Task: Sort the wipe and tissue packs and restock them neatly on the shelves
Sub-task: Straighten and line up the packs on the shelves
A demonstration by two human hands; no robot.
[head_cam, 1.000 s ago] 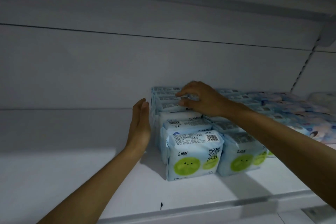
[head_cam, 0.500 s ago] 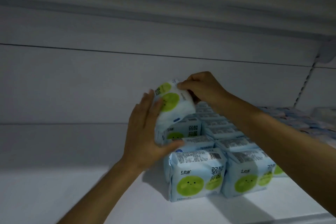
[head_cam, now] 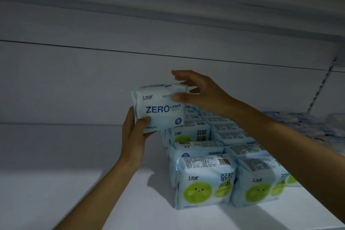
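ZERO LEAKS pack [head_cam: 160, 108] held upright in the air, printed face to camera, just above and at 10 o'clock of the stocked block, not on the shelf yet

Progress, as a judgement: well along for this bay. Green-face packs [head_cam: 204, 183] stand in tidy rows front to back on the shelf [head_cam: 84, 201], two columns visible, faces forward. The held pack has different print from that block, so it looks like an odd one being sorted; it needs its own spot. The wide bare stretch of shelf at 9 o'clock of the block is not filled. Paler packs [head_cam: 306, 123] lie in rows at 3 o'clock, too blurred to read

Grip: left hand [head_cam: 133, 134] closed on the pack's 7 o'clock corner, thumb on the front, fingers behind; it carries the weight. Right hand [head_cam: 203, 95] at the pack's 2 o'clock corner, thumb pad touching the front face, fingers spread wide and fairly straight over the top edge, not wrapped round it; whether they touch the back I cannot tell

Behind: plain back panel [head_cam: 74, 84], upper shelf underside [head_cam: 168, 5] at 12 o'clock
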